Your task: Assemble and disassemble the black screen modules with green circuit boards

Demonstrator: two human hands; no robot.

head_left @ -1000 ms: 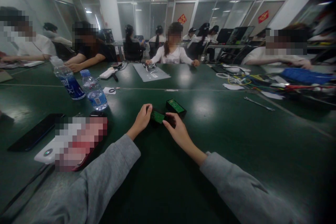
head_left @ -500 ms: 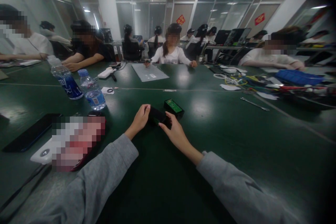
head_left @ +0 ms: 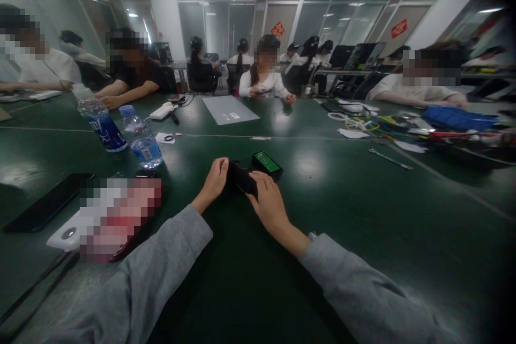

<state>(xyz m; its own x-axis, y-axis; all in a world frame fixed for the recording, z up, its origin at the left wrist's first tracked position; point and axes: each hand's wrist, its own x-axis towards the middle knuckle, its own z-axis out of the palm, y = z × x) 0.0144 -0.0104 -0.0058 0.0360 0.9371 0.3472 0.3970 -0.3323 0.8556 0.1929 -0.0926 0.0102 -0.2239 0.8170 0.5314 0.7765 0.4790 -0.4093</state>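
**A:** What takes up most of the view?

**B:** A long dark green table [head_left: 363, 215], with other people seated along its far sides. Two water bottles [head_left: 141, 137] stand to the person's left, and a dark phone [head_left: 44, 207] lies nearer.

**A:** And the person's own hands?

**B:** Both reach out of grey sleeves to the middle of the table. The left hand [head_left: 213, 183] is curled against the left end of a small black case [head_left: 241, 176]. The right hand [head_left: 269, 204] lies over the case's right end, with its fingers closed down on the top. The case is pinched between the two hands, low over the table, though whether it rests on the table cannot be told.

**A:** Which step does that look like?

**B:** It looks like pressing the case shut, but the fingers hide the seam.

**A:** Is anything smaller close by?

**B:** Just beyond the fingertips sits a second case with a green circuit board [head_left: 266, 163] showing in its open top.

**A:** What would the next move call for?

**B:** Probably even pressure from both ends, with the case kept level and the open one beside it left undisturbed.
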